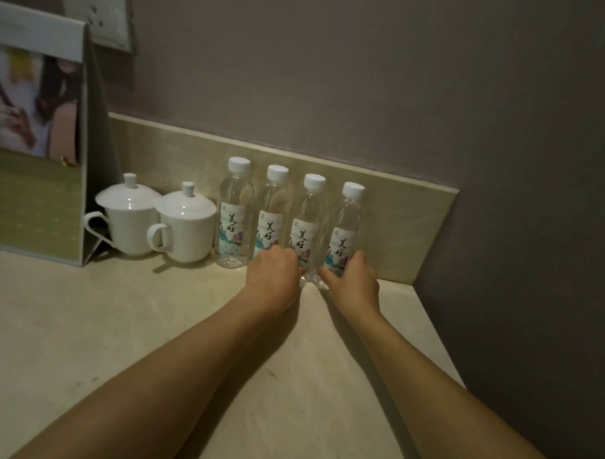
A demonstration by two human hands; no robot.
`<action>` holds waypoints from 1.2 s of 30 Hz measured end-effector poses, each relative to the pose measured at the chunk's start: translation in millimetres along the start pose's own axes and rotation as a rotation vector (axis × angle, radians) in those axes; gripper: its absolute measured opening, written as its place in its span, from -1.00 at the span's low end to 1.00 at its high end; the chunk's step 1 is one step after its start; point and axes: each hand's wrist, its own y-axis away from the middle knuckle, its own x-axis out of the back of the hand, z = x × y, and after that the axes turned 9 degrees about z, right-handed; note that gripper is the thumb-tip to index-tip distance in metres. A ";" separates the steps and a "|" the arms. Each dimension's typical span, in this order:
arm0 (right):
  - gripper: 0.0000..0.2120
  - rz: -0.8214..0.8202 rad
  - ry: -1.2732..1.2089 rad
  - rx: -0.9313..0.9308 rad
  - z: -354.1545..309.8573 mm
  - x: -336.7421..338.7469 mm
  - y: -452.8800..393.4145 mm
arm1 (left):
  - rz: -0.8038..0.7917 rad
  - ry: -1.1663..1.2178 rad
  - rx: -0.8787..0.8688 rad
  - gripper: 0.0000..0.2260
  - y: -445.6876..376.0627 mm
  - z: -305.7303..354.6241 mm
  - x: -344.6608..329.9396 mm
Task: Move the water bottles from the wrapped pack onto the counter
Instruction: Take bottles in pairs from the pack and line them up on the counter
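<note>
A: Head view: we see four water bottles (235, 213) upright in a row along the backsplash (397, 212), caps up, long axes vertical, labels facing us.

B: Hands?

A: Left hand (273, 274) grips the second bottle (272, 221) from the backsplash's left end, low down. Right hand (354, 281) wraps the fourth bottle (345, 227)'s base.

B: Neighbours?

A: Two lidded cups (188, 222) just left of the row, on the counter (119, 326).
</note>
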 end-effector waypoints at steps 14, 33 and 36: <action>-0.52 0.017 -0.007 0.012 -2.0 -6.6 -5.6 | -0.012 -0.095 -0.009 -0.80 -6.9 4.9 -3.8; -0.51 0.029 0.016 0.022 -4.3 -9.3 -4.5 | 0.044 -0.027 0.033 -0.73 -5.7 4.3 -8.7; -0.52 0.032 0.022 0.032 -4.0 -9.9 -5.5 | 0.051 -0.030 0.035 -0.75 -5.3 4.5 -11.2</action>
